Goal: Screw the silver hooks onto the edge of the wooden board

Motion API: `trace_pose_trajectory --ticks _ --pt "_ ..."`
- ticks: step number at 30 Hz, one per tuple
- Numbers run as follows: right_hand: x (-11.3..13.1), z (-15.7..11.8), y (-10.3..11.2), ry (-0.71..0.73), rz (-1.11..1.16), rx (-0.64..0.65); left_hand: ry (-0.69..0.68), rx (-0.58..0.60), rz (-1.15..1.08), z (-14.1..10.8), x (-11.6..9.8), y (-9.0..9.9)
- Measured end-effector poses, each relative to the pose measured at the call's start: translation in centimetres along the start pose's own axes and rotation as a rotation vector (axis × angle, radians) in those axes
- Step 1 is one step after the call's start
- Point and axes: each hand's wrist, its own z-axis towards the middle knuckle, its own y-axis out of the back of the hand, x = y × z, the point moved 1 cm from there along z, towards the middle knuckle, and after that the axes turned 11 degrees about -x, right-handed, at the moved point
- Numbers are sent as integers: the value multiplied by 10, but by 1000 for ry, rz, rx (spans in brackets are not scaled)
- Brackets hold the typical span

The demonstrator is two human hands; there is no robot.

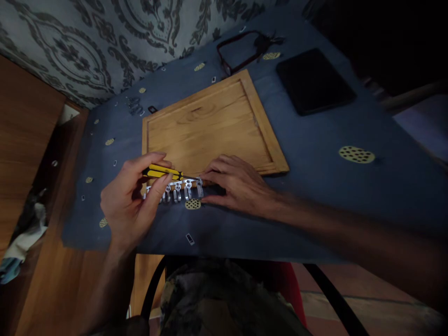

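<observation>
My left hand (135,198) is closed around a screwdriver (163,172) with a yellow and black handle. The thin shaft points right, its tip at the right end of a metal rack with several hooks (178,189). That rack lies along the near edge of a wooden board (206,126), its hooks towards me. At the rack's right end my right hand (234,184) has its fingers bent, with the fingertips on the last hook. Part of the rack's left side is hidden behind my left hand.
Beyond the board lie dark-framed glasses (227,66). A black flat tablet-like object (315,81) is at the right back. Small metal pieces (133,106) lie at the left back of the blue tablecloth (315,196). A patterned curtain (105,42) hangs behind.
</observation>
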Motion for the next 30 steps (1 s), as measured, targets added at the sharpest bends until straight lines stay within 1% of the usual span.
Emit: trace_pose_trajectory --ticks 3,7,13,15,20,25,30 --pt "0 0 -1 0 -7 -17 -20 34 3 3 -1 1" --pt "0 0 -1 -8 -23 5 -54 91 7 10 -3 2" --pt "2 2 0 -25 -15 33 -52 115 -1 13 -5 1" --pt "2 2 0 -17 -14 26 -33 107 -15 12 -4 1" --pt "0 1 -1 9 -12 7 -6 -15 -88 11 -3 6" --pt "0 -1 -1 16 -19 -1 -3 12 -74 8 -3 8" --pt "1 0 1 12 -13 1 -2 9 -74 3 -1 6"
